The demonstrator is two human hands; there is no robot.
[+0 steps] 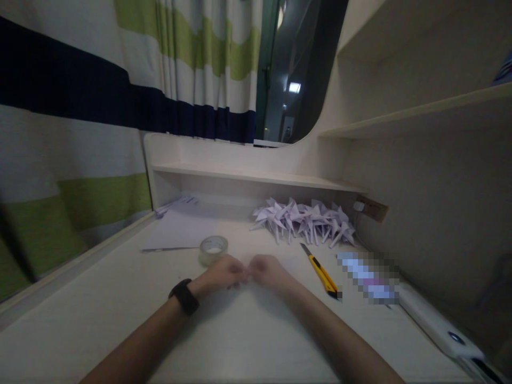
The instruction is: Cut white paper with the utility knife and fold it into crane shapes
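Note:
My left hand (226,272), with a dark band on its wrist, is closed in a pinch. My right hand (270,269) meets it fingertip to fingertip over the middle of the desk, also pinched. Whatever lies between the fingers is too small and blurred to make out. A roll of clear tape (214,246) stands just behind my left hand. To the right of my right hand lies a yellow utility knife (322,273) with its blade out. Behind it is a heap of folded white paper pinwheels (306,218) on rolled paper sticks.
White paper sheets (176,226) lie at the back left of the desk (104,314). A blurred-out bright object (368,277) and a long white device (438,320) line the right side. A low shelf (256,176) crosses the back, near a wall socket (372,208).

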